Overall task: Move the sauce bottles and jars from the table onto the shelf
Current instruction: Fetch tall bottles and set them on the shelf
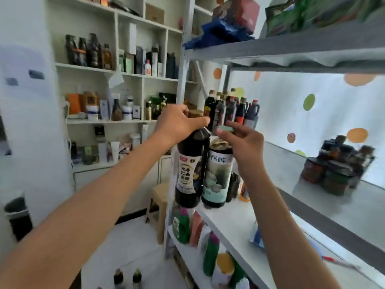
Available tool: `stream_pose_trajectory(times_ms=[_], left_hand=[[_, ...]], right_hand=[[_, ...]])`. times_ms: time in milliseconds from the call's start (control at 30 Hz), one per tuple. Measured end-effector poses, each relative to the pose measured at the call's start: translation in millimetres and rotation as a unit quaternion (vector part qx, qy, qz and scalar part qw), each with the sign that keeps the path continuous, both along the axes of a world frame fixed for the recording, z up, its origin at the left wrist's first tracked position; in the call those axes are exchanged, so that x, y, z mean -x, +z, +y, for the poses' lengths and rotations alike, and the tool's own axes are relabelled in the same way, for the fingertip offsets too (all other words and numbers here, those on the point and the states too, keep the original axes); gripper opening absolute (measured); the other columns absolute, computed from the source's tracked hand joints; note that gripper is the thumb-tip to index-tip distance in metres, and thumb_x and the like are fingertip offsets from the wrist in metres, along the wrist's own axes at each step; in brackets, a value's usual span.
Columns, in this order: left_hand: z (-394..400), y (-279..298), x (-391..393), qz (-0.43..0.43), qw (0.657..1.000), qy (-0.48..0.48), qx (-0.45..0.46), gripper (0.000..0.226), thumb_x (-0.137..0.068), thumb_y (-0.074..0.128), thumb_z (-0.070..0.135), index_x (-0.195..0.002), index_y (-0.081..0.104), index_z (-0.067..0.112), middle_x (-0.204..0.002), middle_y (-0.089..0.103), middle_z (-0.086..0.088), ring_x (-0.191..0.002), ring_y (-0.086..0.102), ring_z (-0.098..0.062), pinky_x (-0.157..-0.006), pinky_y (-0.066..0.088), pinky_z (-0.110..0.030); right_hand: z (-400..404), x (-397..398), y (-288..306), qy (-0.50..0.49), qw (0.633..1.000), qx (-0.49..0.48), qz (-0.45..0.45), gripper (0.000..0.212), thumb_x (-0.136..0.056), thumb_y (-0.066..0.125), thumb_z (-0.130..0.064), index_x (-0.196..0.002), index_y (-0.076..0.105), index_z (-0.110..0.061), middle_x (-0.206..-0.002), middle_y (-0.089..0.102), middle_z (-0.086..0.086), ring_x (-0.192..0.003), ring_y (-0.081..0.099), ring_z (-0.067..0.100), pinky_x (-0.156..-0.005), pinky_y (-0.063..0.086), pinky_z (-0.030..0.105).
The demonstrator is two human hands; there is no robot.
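My left hand (177, 124) is clenched around the neck of a dark vinegar bottle (191, 170), held up at the near left edge of the metal shelf (239, 224). My right hand (243, 142) grasps the green cap of a pale-labelled sauce bottle (216, 176), which touches the vinegar bottle's right side. Farther back on the same shelf stands a row of dark sauce bottles (231, 109). Stacked jars (337, 165) sit well apart at the far right.

Bright even daylight, soft motion blur throughout, wide-angle bending at edges
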State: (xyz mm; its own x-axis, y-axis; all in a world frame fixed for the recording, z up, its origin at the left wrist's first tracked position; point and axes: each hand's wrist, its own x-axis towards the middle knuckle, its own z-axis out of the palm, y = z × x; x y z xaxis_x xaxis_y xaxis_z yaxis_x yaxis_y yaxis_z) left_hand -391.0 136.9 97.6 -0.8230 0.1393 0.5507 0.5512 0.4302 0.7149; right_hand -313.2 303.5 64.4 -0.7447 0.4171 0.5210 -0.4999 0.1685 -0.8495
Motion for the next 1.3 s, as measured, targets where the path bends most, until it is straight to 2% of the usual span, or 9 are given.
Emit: stream_pose_trajectory(times_ms=[300, 433, 567, 700, 833, 1033, 1133, 1233, 1300], left_hand=[[101, 53, 119, 0.011, 0.996, -0.083, -0.029, 0.053, -0.052, 0.072, 0.072, -0.069, 0.064, 0.022, -0.055, 0.064, 0.013, -0.051, 0.061, -0.001, -0.048, 0.040, -0.020], [139, 70, 181, 0.027, 0.992, -0.120, -0.028, 0.061, -0.049, 0.068, 0.077, -0.072, 0.064, 0.021, -0.066, 0.066, 0.006, -0.066, 0.065, -0.015, -0.059, 0.053, -0.035], [175, 71, 247, 0.012, 0.986, -0.162, -0.040, 0.058, -0.050, 0.069, 0.075, -0.072, 0.064, 0.021, -0.070, 0.068, 0.007, -0.070, 0.067, -0.016, -0.067, 0.057, -0.038], [203, 63, 300, -0.023, 0.979, -0.196, -0.048, 0.061, -0.044, 0.067, 0.077, -0.067, 0.062, 0.021, -0.065, 0.065, 0.010, -0.066, 0.065, -0.012, -0.060, 0.052, -0.029], [231, 54, 339, -0.048, 0.976, -0.200, -0.063, 0.067, -0.045, 0.062, 0.083, -0.074, 0.061, 0.023, -0.071, 0.066, 0.011, -0.068, 0.064, -0.012, -0.063, 0.052, -0.032], [250, 15, 356, -0.101, 0.940, -0.290, -0.147, 0.066, -0.053, 0.060, 0.089, -0.098, 0.050, 0.041, -0.099, 0.064, 0.015, -0.089, 0.064, -0.006, -0.079, 0.054, -0.037], [247, -14, 348, -0.097, 0.908, -0.355, -0.202, 0.064, -0.059, 0.067, 0.080, -0.114, 0.042, 0.058, -0.107, 0.061, 0.027, -0.095, 0.061, 0.008, -0.080, 0.053, -0.026], [241, -61, 343, -0.082, 0.912, -0.371, -0.153, 0.090, -0.066, 0.082, 0.047, -0.136, 0.026, 0.052, -0.126, 0.056, 0.019, -0.114, 0.057, -0.004, -0.090, 0.052, -0.032], [238, -92, 341, -0.090, 0.920, -0.357, -0.133, 0.091, -0.064, 0.086, 0.040, -0.133, 0.027, 0.050, -0.125, 0.054, 0.015, -0.114, 0.055, -0.006, -0.089, 0.051, -0.025]], right_hand=[[80, 85, 55, -0.099, 0.995, -0.011, 0.019, 0.029, -0.069, 0.087, -0.013, -0.096, 0.077, -0.017, -0.080, 0.077, -0.003, -0.076, 0.074, 0.010, -0.063, 0.052, 0.015], [104, 137, 71, -0.145, 0.989, 0.001, 0.034, 0.021, -0.070, 0.086, -0.009, -0.084, 0.075, -0.020, -0.075, 0.076, -0.004, -0.067, 0.071, 0.006, -0.058, 0.051, 0.015], [123, 193, 77, -0.211, 0.977, -0.004, 0.020, 0.035, -0.071, 0.085, -0.011, -0.103, 0.073, -0.012, -0.078, 0.077, -0.008, -0.071, 0.072, 0.003, -0.058, 0.050, 0.012], [137, 244, 71, -0.259, 0.966, 0.005, 0.011, 0.030, -0.073, 0.082, -0.004, -0.079, 0.072, -0.031, -0.072, 0.074, -0.017, -0.058, 0.069, -0.002, -0.048, 0.046, 0.007], [149, 285, 56, -0.308, 0.951, -0.011, -0.003, 0.038, -0.072, 0.085, -0.014, -0.064, 0.073, -0.049, -0.068, 0.073, -0.019, -0.062, 0.068, -0.004, -0.053, 0.046, 0.006], [170, 307, 39, -0.349, 0.937, -0.004, -0.020, 0.028, -0.071, 0.085, -0.013, -0.086, 0.071, -0.031, -0.086, 0.077, -0.003, -0.082, 0.075, 0.022, -0.083, 0.059, 0.042], [177, 306, 35, -0.347, 0.937, -0.035, -0.039, 0.030, -0.072, 0.085, -0.020, -0.093, 0.071, -0.035, -0.089, 0.077, -0.011, -0.086, 0.074, 0.014, -0.084, 0.057, 0.037], [176, 302, 28, -0.365, 0.925, -0.086, -0.061, 0.040, -0.071, 0.083, -0.034, -0.094, 0.065, -0.061, -0.089, 0.068, -0.035, -0.081, 0.069, 0.001, -0.083, 0.056, 0.030], [178, 296, 15, -0.362, 0.924, -0.072, -0.097, 0.063, -0.062, 0.082, -0.046, -0.120, 0.058, -0.053, -0.106, 0.063, -0.031, -0.088, 0.068, 0.010, -0.081, 0.058, 0.040]])
